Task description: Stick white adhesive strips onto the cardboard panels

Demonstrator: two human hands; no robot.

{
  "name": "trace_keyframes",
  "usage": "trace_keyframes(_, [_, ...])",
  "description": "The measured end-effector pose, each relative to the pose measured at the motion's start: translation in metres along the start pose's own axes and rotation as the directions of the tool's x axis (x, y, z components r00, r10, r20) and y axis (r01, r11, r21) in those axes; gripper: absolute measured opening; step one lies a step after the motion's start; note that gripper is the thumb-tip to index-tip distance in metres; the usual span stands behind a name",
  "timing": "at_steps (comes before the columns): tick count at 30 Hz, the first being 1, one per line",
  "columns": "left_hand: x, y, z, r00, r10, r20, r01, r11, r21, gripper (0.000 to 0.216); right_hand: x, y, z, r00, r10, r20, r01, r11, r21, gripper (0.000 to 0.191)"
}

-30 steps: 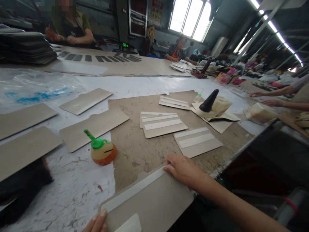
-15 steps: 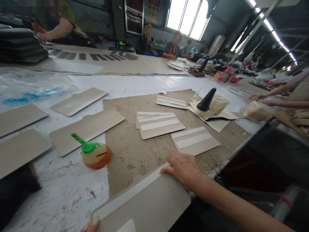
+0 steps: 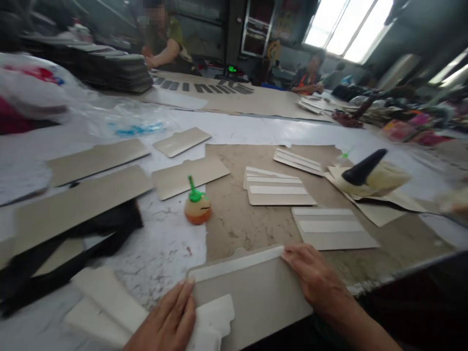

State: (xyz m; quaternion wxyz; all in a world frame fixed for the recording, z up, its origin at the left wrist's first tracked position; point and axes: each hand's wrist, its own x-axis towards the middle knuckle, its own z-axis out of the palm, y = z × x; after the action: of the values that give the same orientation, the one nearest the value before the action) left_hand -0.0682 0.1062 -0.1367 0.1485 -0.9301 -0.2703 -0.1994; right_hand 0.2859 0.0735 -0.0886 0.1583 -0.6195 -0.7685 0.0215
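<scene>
A grey-beige card panel with a white strip along its far edge lies at the table's near edge. My right hand rests on its right end, fingers curled over the corner. At the panel's left end my left hand lies flat with fingers stretched out, touching small white pieces. A small orange glue bottle with a green nozzle stands just beyond the panel.
More panels with white strips lie on brown paper. Plain panels and black material lie at left. A black cone rests at right. Other people sit at the far side.
The view has swung left and is blurred. My left hand has come fully into view, now flat at the panel's left end. My right hand stays on the right end.
</scene>
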Motion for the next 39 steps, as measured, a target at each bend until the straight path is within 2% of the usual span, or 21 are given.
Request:
trace_keyframes(2, [0.009,0.005,-0.014,0.995,-0.066,0.075,0.066,0.998,0.003,0.041,-0.002,0.007,0.005,0.995,-0.102,-0.017,0.102,0.995,-0.002,0.033])
trace_keyframes(5, [0.013,0.01,-0.021,0.991,-0.122,0.046,0.124,0.992,-0.038,0.039,0.013,0.01,0.005,0.991,-0.112,-0.069,0.113,0.994,0.002,0.028])
trace_keyframes(7, [0.012,0.011,-0.022,0.993,-0.119,0.029,0.12,0.992,-0.032,0.038,0.03,0.003,0.004,0.99,-0.072,-0.12,0.071,0.997,-0.013,0.028])
trace_keyframes(9, [0.011,0.01,-0.024,0.993,-0.094,0.078,0.096,0.995,-0.02,0.039,0.051,-0.005,0.008,0.988,-0.073,-0.137,0.067,0.997,-0.046,0.029])
trace_keyframes(12, [0.012,0.006,-0.027,0.989,-0.052,0.141,0.053,0.999,-0.003,0.041,0.078,-0.01,0.023,0.985,-0.109,-0.132,0.097,0.991,-0.093,0.041])
trace_keyframes(15, [0.014,0.002,-0.03,0.992,-0.018,0.123,0.016,1.0,0.022,0.04,0.093,-0.011,0.038,0.979,-0.175,-0.102,0.164,0.981,-0.103,0.047])
trace_keyframes(20, [0.015,0.001,-0.03,0.99,-0.038,0.138,0.043,0.999,-0.029,0.043,0.095,-0.019,0.042,0.971,-0.229,-0.067,0.223,0.971,-0.087,0.044])
trace_keyframes(24, [0.015,0.003,-0.029,0.99,-0.031,0.139,0.029,0.999,0.02,0.04,0.096,-0.033,0.044,0.967,-0.254,-0.037,0.251,0.966,-0.065,0.045])
trace_keyframes(27, [0.014,0.006,-0.028,0.989,-0.079,0.128,0.081,0.997,-0.009,0.04,0.103,-0.048,0.049,0.951,-0.309,-0.007,0.308,0.95,-0.047,0.044])
trace_keyframes(30, [0.012,0.009,-0.024,0.988,-0.116,0.1,0.122,0.991,-0.051,0.039,0.111,-0.063,0.054,0.933,-0.359,0.013,0.36,0.933,-0.033,0.045])
trace_keyframes(35, [0.009,0.013,-0.013,0.988,-0.154,-0.02,0.151,0.984,-0.095,0.035,0.119,-0.088,0.063,0.905,-0.424,0.032,0.424,0.906,-0.012,0.045])
trace_keyframes(39, [0.009,0.015,-0.012,0.988,-0.152,-0.037,0.148,0.986,-0.076,0.031,0.122,-0.102,0.069,0.894,-0.448,0.035,0.448,0.894,0.004,0.044])
